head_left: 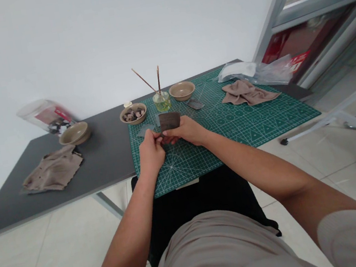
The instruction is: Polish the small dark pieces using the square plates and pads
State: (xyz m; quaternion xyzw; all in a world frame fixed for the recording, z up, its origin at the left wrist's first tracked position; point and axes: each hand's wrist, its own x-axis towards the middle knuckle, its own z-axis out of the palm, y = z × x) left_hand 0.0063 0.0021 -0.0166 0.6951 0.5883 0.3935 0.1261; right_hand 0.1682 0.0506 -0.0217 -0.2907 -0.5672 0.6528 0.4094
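Note:
In my right hand (187, 130) is a dark brown, slightly curved piece (169, 120) with a wide upper edge, held up over the cutting mat with the thumb across its lower part. My left hand (151, 150) is closed in a pinch at the piece's lower left corner. What lies between those fingertips is too small to make out. Under both hands spreads a green cutting mat (248, 128) with white grid lines. Just behind the hands lie a clear flat sheet (145, 130) and a grey flat piece (195, 103).
A bowl of small dark and pinkish pieces (133, 113), a glass jar with two sticks (162, 101) and a tan bowl (182, 90) stand at the back. Brown cloths (248, 92) lie at both sides. Another bowl (75, 134) and a plastic bag (47, 116) are at left.

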